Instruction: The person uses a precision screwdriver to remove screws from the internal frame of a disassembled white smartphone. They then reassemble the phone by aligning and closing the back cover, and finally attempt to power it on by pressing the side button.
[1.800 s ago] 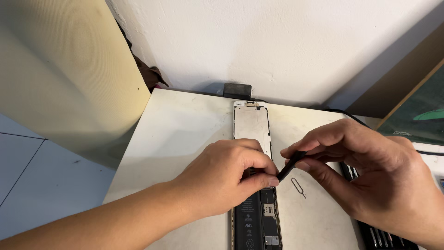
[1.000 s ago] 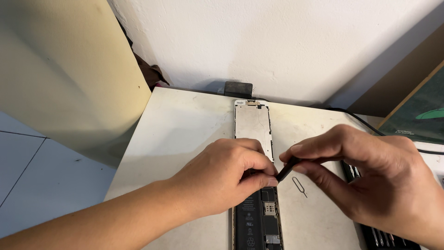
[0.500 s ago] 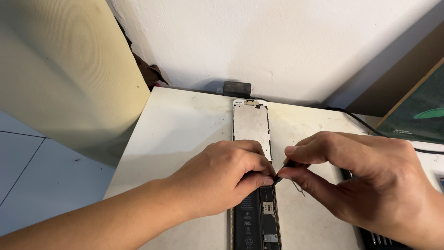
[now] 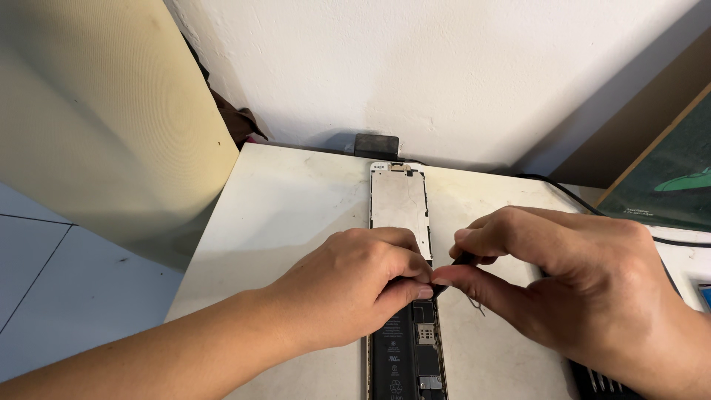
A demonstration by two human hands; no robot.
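Observation:
An opened phone lies lengthwise on a white table (image 4: 289,200). Its silver screen backplate (image 4: 398,200) points toward the wall, and its dark body (image 4: 404,355) with battery and circuit board comes toward me. My left hand (image 4: 355,285) rests over the joint between the two halves, fingertips pinched there. My right hand (image 4: 570,289) meets it from the right, pinching a thin black tool (image 4: 455,264) whose tip is at the same spot. A small metal pin (image 4: 478,304) lies on the table just under my right hand.
A small black block (image 4: 376,144) stands against the white wall behind the phone. A large beige panel (image 4: 96,111) leans at the left. A dark tool tray (image 4: 600,381) shows under my right wrist. A black cable (image 4: 563,194) and a green picture (image 4: 666,170) are at right.
My right hand has moved left with the black tool until its fingertips meet my left hand's over the phone. The tool is now mostly hidden by fingers. My left hand stayed put.

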